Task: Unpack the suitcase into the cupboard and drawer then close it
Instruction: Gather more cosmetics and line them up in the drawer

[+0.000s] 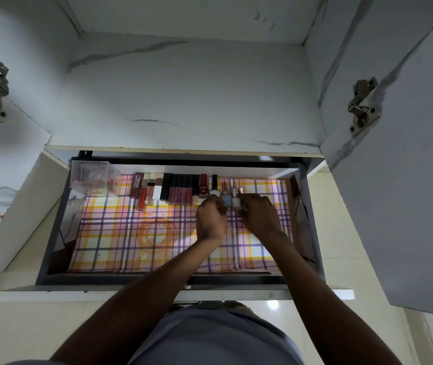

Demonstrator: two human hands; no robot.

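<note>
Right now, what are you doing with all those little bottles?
A person is lining up small cosmetics along the back of an open drawer lined with checked paper. The left hand and right hand are both at the right end of the row, handling small nail polish bottles. Lip glosses already stand in line, and a clear box sits in the back left corner.

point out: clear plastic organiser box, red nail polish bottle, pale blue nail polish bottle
clear plastic organiser box (pixel 93 177), head view, on its front wall
red nail polish bottle with dark cap (pixel 203 186), head view, on its body
pale blue nail polish bottle (pixel 227 200), head view, on its body, between the hands
</note>
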